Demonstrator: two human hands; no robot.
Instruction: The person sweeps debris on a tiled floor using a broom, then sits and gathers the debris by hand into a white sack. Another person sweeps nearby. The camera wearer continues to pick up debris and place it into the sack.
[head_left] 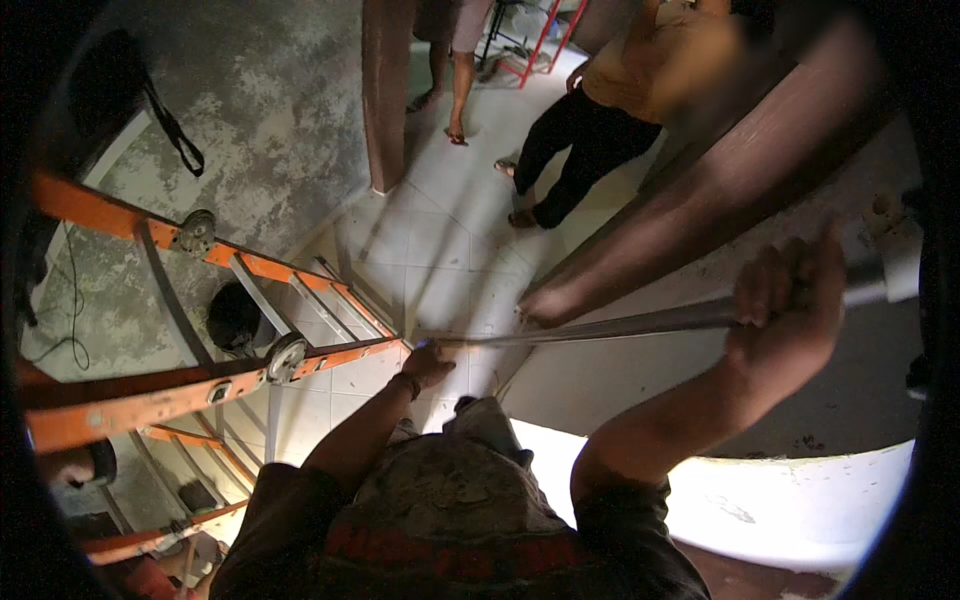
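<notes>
A long grey metal bar [630, 325] crosses from the middle of the head view to the right. My left hand [428, 364] is closed round its narrow end, beside the foot of an orange stepladder [120, 400]. My right hand [785, 300] grips the bar higher up at the right, its fingers curled round it, near a brown column [700, 175] and a pale fitting [895, 255] at the bar's far part.
A black bucket [230, 315] stands behind the ladder rungs. Another orange ladder [180, 435] is lower left, near a co-worker's hand [75, 460]. A person in black trousers [585, 150] and bare legs [460, 90] stand beyond, near another column [385, 110] and a red frame [540, 45].
</notes>
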